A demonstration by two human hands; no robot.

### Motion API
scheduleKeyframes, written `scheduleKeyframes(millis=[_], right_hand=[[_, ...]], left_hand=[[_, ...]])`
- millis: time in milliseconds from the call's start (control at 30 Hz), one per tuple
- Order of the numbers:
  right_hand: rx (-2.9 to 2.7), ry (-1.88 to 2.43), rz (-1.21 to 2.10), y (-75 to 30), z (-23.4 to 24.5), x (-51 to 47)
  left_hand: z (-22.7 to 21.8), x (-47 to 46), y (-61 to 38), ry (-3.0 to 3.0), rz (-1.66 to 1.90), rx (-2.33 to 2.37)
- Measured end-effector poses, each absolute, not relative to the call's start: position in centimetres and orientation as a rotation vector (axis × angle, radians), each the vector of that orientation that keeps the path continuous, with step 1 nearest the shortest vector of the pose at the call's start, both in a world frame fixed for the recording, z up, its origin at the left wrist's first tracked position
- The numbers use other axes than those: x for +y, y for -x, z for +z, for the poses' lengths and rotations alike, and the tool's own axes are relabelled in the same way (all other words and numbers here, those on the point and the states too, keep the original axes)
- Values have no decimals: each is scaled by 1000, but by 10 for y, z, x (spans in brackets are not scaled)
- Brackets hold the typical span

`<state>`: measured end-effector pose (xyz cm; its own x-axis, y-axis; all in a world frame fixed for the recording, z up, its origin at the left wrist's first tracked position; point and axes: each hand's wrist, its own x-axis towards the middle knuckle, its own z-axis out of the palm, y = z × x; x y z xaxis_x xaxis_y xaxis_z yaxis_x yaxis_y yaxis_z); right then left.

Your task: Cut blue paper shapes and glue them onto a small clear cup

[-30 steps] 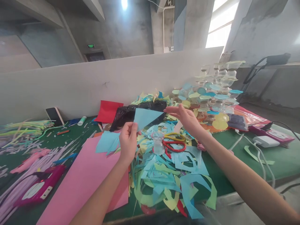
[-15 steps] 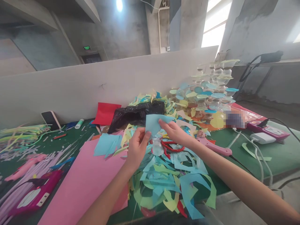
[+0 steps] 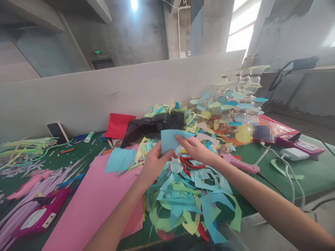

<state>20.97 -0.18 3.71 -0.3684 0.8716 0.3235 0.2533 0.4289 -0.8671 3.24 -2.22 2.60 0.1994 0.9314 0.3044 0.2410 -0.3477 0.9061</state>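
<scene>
My left hand (image 3: 153,163) and my right hand (image 3: 195,148) both pinch a light blue piece of paper (image 3: 169,139), held up over the table. The paper looks folded over between the fingers. Just below it stands a small clear plastic cup (image 3: 176,164), with red-handled scissors (image 3: 192,163) lying beside it. Under both hands spreads a heap of blue, green and yellow paper scraps (image 3: 188,198) on the green table (image 3: 311,174).
A large pink sheet (image 3: 91,205) lies at the left, a black plastic bag (image 3: 151,127) and red sheet (image 3: 117,125) behind. A pink glue gun (image 3: 239,163), stacked cups with paper discs (image 3: 232,108), a white charger (image 3: 293,153), a phone (image 3: 56,131) and straw bundles (image 3: 23,148) surround them.
One second ago only my left hand held the blue paper, spread as a triangle, while my right hand reached out. My right hand has since come in and gripped it, and the paper is folded smaller.
</scene>
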Motion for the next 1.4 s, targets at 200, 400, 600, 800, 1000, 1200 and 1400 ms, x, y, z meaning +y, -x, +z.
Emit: scheduleKeyframes(millis=[200, 400, 600, 800, 1000, 1200, 1400], right_hand=[[-1749, 1005, 942, -211, 35, 3], [-1696, 1015, 935, -213, 35, 7], [-1667, 1065, 907, -215, 34, 12], [-1665, 1089, 907, -215, 33, 13], [-1657, 1149, 874, -215, 34, 13], [-1597, 1143, 771, -217, 33, 17], [-1603, 1146, 795, -215, 33, 16]], left_hand=[[28, -20, -30, -1797, 1115, 1099], [28, -21, -28, -1847, 1090, 1121], [30, -23, -28, -1852, 1054, 1134], [31, -23, -28, -1861, 1035, 1186], [29, -22, -26, -1847, 1029, 1209], [26, -21, -24, -1827, 1045, 1219], [27, -17, -22, -1811, 1183, 1164]])
